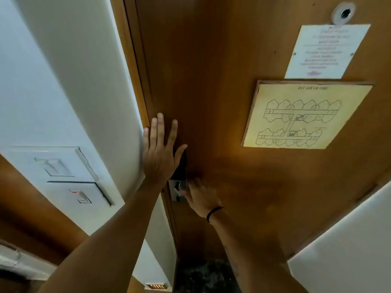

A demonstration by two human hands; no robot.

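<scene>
Left hand (157, 157) lies flat on the wooden door (211, 81) near its edge, fingers straight and spread, just above the door lock (176, 191). Right hand (202, 198) touches the lock's metal plate; whether its fingers grip cannot be told. Fire-escape plan (304, 115) is mounted further right.

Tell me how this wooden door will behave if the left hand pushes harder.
Probably stiff: the door looks a solid flat slab, unlikely to flex under the left hand. Likely heavy, given its wide panel. It may not budge: its edge sits in the frame, with the right hand at the metal lock.
</scene>
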